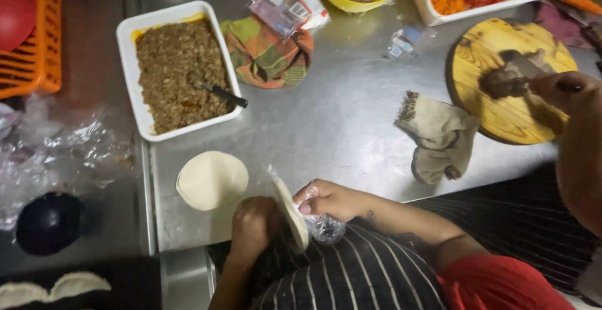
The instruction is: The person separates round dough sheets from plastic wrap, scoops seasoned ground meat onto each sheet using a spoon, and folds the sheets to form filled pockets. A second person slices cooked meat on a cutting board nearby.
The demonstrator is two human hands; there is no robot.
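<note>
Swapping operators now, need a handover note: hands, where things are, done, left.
Left hand and right hand together hold a stack of pale round dough discs on edge, with clear plastic wrap under the right. One pale dough disc lies flat on the steel table. The white rectangular tray of brown minced filling with a spoon sits behind it. Done: one disc laid out. Left: that disc is unfilled.

A single view is given, taken from a camera worn on the head and aimed steeply down. The hands (285, 213) are seen close, low in the frame just above a striped apron (357, 272). Beyond them the steel bench (338, 115) is taken in up to its far edge, its length running sideways.
</note>
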